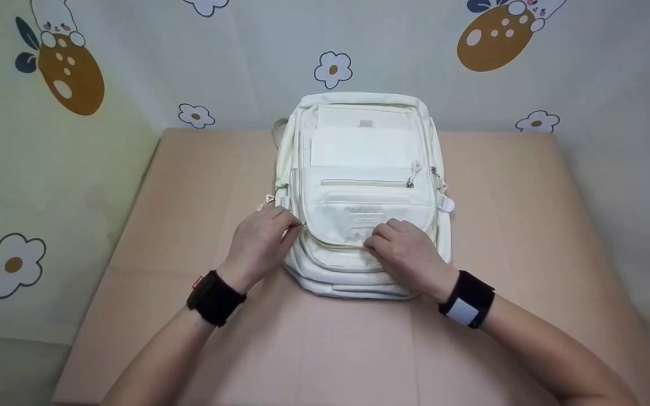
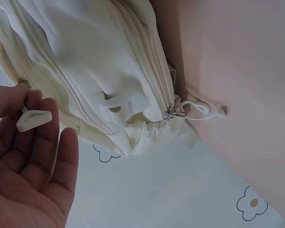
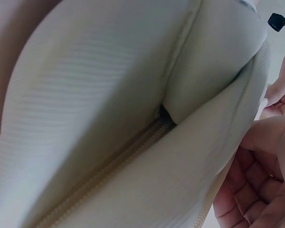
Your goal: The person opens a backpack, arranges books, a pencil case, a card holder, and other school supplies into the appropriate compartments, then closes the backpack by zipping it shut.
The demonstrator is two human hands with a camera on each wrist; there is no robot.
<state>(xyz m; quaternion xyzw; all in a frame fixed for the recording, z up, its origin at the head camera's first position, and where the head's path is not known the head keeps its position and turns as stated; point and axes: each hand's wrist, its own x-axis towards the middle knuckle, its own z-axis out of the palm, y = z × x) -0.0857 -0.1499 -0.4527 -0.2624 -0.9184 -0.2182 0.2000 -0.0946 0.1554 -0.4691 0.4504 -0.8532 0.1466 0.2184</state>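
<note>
A cream-white backpack (image 1: 367,148) lies front side up, its top toward the back wall. At the left edge of its front pocket, my left hand (image 1: 262,239) pinches a zipper pull (image 2: 35,120) between thumb and fingers; the cord loop sticks out past the fingers. The zipper slider (image 2: 23,83) sits just beyond the fingertips. My right hand (image 1: 407,251) pinches the lower edge of the front pocket flap (image 1: 333,225), right of centre. Below that edge the pocket's zipper line curves across. In the right wrist view, a fabric fold with a zipper (image 3: 104,171) fills most of the picture.
The backpack rests on a light brown table (image 1: 189,169) against a flower-patterned cloth backdrop (image 1: 257,62). A shorter horizontal zipper (image 1: 367,182) crosses the bag's front. Another cord-looped zipper pull (image 2: 202,108) hangs at its side. Black bands (image 1: 218,299) circle both wrists.
</note>
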